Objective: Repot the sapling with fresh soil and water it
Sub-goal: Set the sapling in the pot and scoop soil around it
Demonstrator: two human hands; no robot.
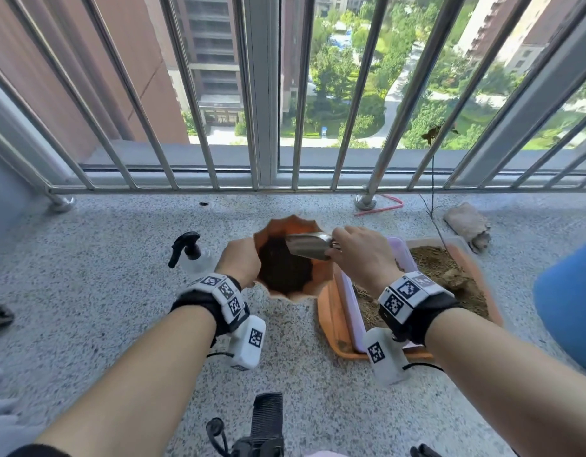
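Landmark for this entry: the terracotta pot, scalloped rim, tilted toward me on the speckled floor.

1. Dark soil: inside the pot, filling its lower part.
2. Left hand: against the pot's left wall, fingers curled round the rim, gripping it. I read this hand as steadying the tilted pot.
3. Right hand: just right of the pot's rim, fingers closed round the handle of a metal scoop.
4. Scoop: blade reaches from the right hand over the rim into the pot's mouth, directly above the soil. I cannot tell whether it carries any load.
5. Sapling: well right of the pot and beyond the right hand, a thin bare stem with a few withered leaves at top, standing in the tray soil.
6. Orange tray: touching the pot's right side, holding a pale plastic tub and brown soil.
7. Spray bottle: left of the pot, just beyond the left hand, black trigger head.
8. Stone: far right of the pot, behind the tray.
9. Railing: behind the pot.
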